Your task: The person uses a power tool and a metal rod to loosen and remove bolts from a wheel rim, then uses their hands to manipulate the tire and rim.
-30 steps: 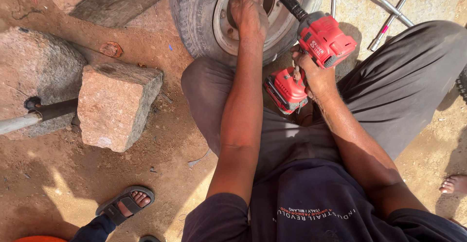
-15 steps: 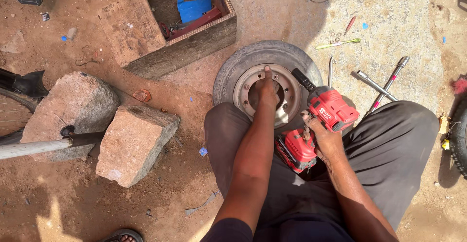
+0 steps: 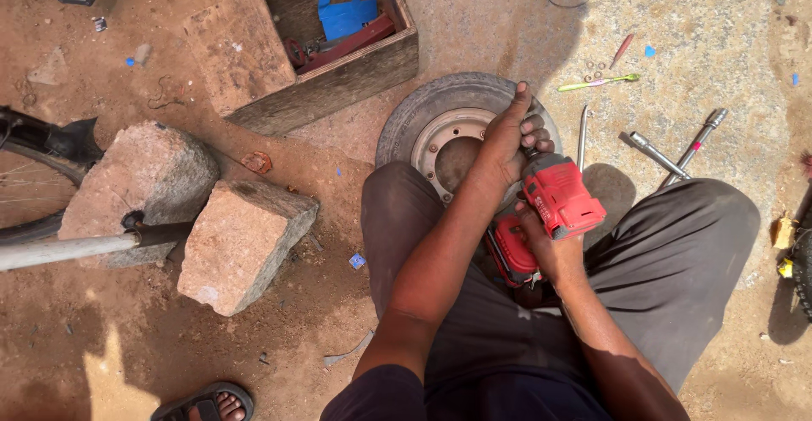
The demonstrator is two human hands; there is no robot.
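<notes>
Red plastic-bodied impact driver (image 3: 554,205), blocky, over a small rubber-tyred wheel (image 3: 448,129) with grey steel rim, flat on gritty dirt between the knees. Right hand (image 3: 545,247) wraps its grip; left hand (image 3: 512,137) curls around its nose. Rough pinkish stone blocks (image 3: 241,239) lie well apart.

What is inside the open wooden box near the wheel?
The wooden box holds blue sheet pieces and a red bar over dark metal parts. Its shadowed bottom is not visible.

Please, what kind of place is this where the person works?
Probably an outdoor roadside repair spot for tyres or cycles. The person sits on bare dirt beside a small wheel, with a wooden toolbox and loose metal tools lying on the ground.
</notes>
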